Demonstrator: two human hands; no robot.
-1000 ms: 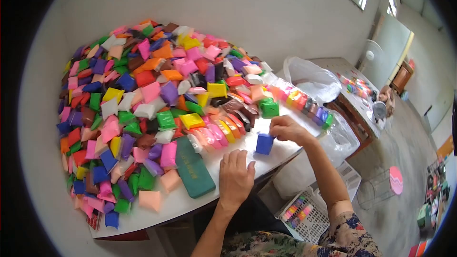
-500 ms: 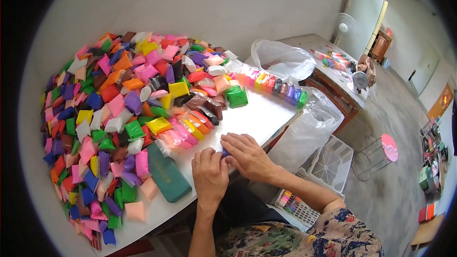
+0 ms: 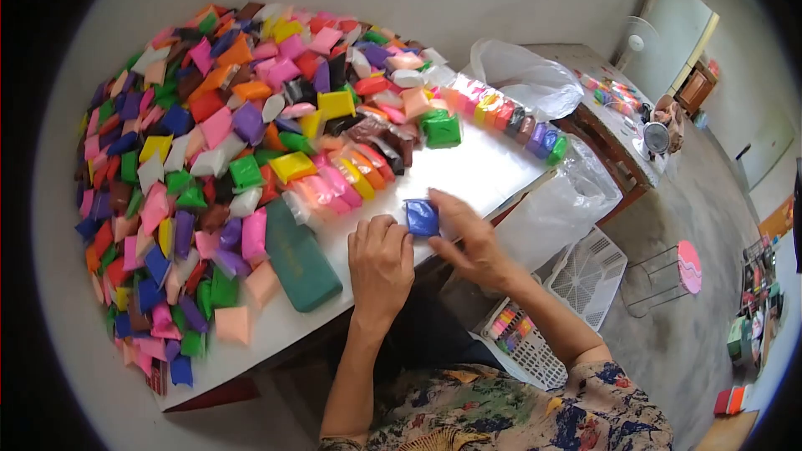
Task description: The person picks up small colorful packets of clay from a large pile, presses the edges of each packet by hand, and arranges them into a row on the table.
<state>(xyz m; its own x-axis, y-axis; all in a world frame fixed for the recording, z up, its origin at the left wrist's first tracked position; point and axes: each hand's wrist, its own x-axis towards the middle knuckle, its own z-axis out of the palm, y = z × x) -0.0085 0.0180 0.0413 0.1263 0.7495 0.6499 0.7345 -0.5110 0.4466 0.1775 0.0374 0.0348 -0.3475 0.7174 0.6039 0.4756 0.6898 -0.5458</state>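
A small blue packet [image 3: 423, 218] with a shiny wrapper lies at the table's front edge between my hands. My right hand [image 3: 472, 242] is open at its right side, thumb and fingers apart around that edge. Close against the packet's left side, my left hand [image 3: 382, 255] is closed with its fingers curled down; what they hold, if anything, is hidden. Beyond my hands lies a short row of pink, yellow and orange packets [image 3: 347, 177] in clear film. A dark green box [image 3: 299, 257] lies left of my left hand.
A large heap of coloured packets [image 3: 200, 150] covers the left of the white table [image 3: 455, 175]. A clear-wrapped row of packets [image 3: 505, 114] lies toward the far right edge. Plastic bags [image 3: 560, 200], a white crate [image 3: 589, 267], a stool [image 3: 688, 267] and another table [image 3: 618, 142] stand to the right.
My right hand has opened and shifted right, uncovering the blue packet that both hands mostly covered before. My left hand stays curled beside it. The camera view has shifted slightly.
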